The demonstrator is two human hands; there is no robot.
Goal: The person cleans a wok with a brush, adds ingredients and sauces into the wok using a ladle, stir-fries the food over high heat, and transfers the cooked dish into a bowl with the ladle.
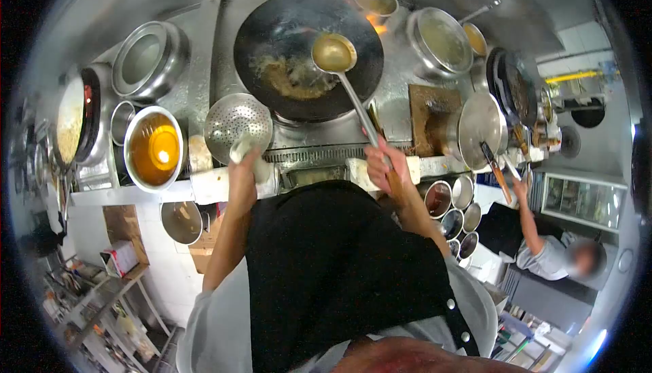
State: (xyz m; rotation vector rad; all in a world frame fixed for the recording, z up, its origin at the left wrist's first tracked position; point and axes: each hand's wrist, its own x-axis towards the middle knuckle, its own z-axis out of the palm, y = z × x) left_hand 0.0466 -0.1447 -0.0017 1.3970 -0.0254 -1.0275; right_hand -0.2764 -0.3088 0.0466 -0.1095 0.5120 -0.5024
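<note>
Steam rises from a large black wok (272, 26) with bubbling brownish liquid (292, 81) in its bottom. My right hand (390, 167) is wrapped round the handle of a long metal ladle (333, 54). The ladle's bowl holds yellowish liquid and hangs over the wok's right half. My left hand (244, 169) is closed on a pale cloth (250, 155) at the near edge of a perforated strainer (238, 125), which sits left of the wok's near rim. Whether the strainer's handle is under the cloth is hidden.
Left stand a bowl of orange liquid (155, 149) and a metal pot (146, 60). Flame shows beside a small pot (375, 3). Right are a large pot (441, 43), a brown board (433, 118) and several sauce containers (438, 198). Another person (543, 251) works far right.
</note>
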